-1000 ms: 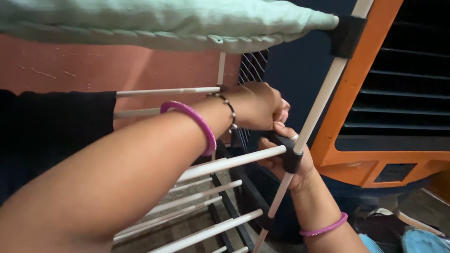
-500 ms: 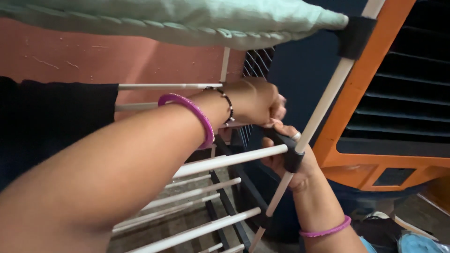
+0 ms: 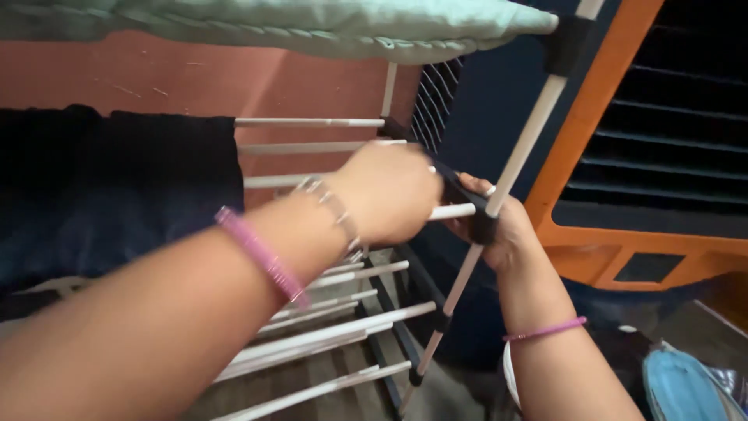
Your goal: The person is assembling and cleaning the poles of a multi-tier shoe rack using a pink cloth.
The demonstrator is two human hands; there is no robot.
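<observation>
A drying rack point(image 3: 312, 122) of white rods and black joints fills the middle. My left hand point(image 3: 389, 191), blurred, with a pink bangle and a bead bracelet on its wrist, reaches across and closes over the end of a white rod at a black joint point(image 3: 460, 189). My right hand point(image 3: 502, 230), a thin pink band on its wrist, comes up from below and grips the slanted white pole point(image 3: 530, 132) where that joint clamps it. The two hands touch at the joint, and the left hand's fingertips are hidden.
A pale green cloth point(image 3: 312, 27) lies over the rack's top. A dark blue garment point(image 3: 117, 187) hangs at the left. An orange cabinet with black louvres point(image 3: 600, 117) stands close on the right. A light blue item point(image 3: 686, 390) lies on the floor.
The view has shifted and my left arm has dropped lower in it. Both hands stay at the same joint on the slanted pole.
</observation>
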